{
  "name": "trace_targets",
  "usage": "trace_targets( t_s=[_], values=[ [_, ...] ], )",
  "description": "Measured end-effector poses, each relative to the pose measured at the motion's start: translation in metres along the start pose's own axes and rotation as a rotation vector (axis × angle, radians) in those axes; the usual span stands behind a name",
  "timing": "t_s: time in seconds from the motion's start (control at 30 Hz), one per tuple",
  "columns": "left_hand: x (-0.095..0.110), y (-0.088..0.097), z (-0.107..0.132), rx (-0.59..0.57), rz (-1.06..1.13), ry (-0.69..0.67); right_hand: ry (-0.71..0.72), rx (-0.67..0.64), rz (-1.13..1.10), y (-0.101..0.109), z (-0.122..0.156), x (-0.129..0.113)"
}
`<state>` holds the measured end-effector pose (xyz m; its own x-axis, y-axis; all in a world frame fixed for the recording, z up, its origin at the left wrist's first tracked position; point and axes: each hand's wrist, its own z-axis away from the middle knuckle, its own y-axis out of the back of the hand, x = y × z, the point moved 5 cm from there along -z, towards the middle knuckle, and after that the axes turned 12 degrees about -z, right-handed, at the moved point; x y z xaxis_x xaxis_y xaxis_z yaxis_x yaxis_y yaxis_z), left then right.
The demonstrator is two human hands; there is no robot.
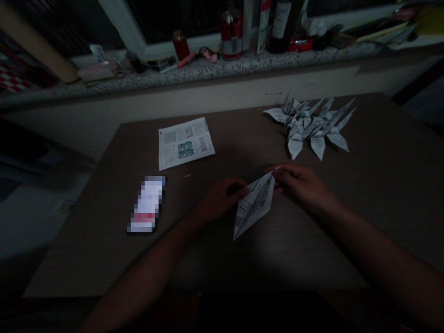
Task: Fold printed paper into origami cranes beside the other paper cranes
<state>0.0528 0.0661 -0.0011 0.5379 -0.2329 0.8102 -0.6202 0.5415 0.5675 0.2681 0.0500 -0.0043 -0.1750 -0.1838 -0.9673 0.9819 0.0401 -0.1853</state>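
A folded piece of printed paper [255, 202], shaped like a long diamond, is held tilted above the table between both hands. My left hand [224, 196] pinches its left edge, thumb on top and fingers behind. At the upper right tip, my right hand [294, 180] grips the paper between thumb and fingers. Several folded paper cranes [312, 125], made of similar printed paper, sit clustered beyond my right hand. To the far left of the folded piece lies a flat printed sheet [185, 143].
A lit phone [147, 203], its screen blurred out, lies left of my left hand on the brown table [215, 263]. Behind the table, a speckled stone windowsill [208, 69] carries a red can [232, 34], a small jar [181, 45], bottles and papers.
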Motion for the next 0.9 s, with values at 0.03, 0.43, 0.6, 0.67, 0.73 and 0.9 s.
trace_targets(
  t_s=[0.03, 0.43, 0.6, 0.67, 0.73, 0.9],
  values=[
    [0.0, -0.0002, 0.0, 0.001, -0.002, -0.002, -0.009, 0.001, -0.018, 0.0008, -0.0005, 0.002],
    [0.0013, -0.0012, 0.0002, 0.014, 0.021, -0.026, -0.015, 0.023, -0.004, -0.0001, -0.0031, 0.005],
    [0.0001, -0.0016, 0.0009, 0.023, 0.018, -0.011, 0.0, 0.009, -0.018, -0.0007, -0.0038, 0.0084],
    [0.0001, -0.0015, 0.0014, 0.025, 0.014, -0.015, -0.002, 0.002, -0.007, -0.0004, -0.003, 0.0091],
    [-0.0002, -0.0014, 0.0019, 0.027, 0.004, -0.008, 0.005, -0.008, -0.012, 0.0, -0.0018, 0.0086],
    [-0.0001, -0.0012, 0.0028, 0.03, -0.009, 0.008, 0.053, -0.049, 0.034, -0.0025, 0.0016, 0.0008]
  ],
)
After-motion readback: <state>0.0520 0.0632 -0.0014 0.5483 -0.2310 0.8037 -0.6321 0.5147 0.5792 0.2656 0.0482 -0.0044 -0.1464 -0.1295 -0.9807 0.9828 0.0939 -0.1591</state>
